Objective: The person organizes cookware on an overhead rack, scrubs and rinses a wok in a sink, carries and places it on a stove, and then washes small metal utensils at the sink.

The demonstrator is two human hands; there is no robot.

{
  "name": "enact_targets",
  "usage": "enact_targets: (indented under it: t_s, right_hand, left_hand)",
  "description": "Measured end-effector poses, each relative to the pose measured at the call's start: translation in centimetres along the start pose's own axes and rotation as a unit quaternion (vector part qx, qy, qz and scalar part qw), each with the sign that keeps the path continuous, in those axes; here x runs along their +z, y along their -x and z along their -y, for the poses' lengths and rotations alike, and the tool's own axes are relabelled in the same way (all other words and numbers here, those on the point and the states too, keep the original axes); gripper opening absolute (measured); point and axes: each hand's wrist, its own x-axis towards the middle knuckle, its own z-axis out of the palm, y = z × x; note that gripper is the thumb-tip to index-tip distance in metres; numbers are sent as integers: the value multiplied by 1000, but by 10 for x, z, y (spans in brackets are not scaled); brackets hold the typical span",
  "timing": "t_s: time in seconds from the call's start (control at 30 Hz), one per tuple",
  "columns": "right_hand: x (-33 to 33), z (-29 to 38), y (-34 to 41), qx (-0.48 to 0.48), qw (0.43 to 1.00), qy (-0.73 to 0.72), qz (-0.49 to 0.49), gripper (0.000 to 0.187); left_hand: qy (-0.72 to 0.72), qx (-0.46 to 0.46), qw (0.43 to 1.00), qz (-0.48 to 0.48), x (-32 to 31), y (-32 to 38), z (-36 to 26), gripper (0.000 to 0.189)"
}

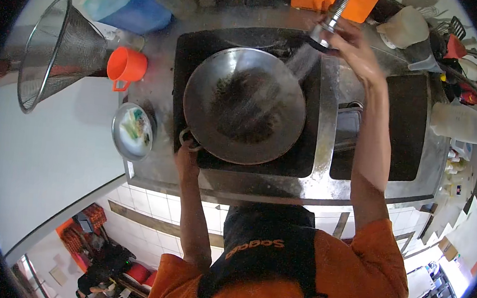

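Note:
A large metal wok sits in the left basin of a stainless steel sink counter. Its inside is dark at the bottom and pale and shiny near the rim. My left hand grips the wok's loop handle at the lower left. Up at the right, my right hand holds a metal spray head on a coiled spring hose. Water sprays from the head down into the wok. The spray head is above the basin's upper right corner, apart from the wok.
On the left stand an orange plastic mug, a metal bowl with scraps and a large mesh strainer. The right basin holds a metal container. Jugs and utensils line the right. Another person is at lower left.

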Motion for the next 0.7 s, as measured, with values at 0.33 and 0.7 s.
enact_targets:
  t_s: [0.33,0.7]
  right_hand:
    - [5,-9,-17,25,998,35,37,47]
    - [38,-13,-83,14,987,160,-4,63]
  left_hand:
    - [91,-27,982,163,41,18,-50,19]
    - [139,47,964,222,128,136,-102,32]
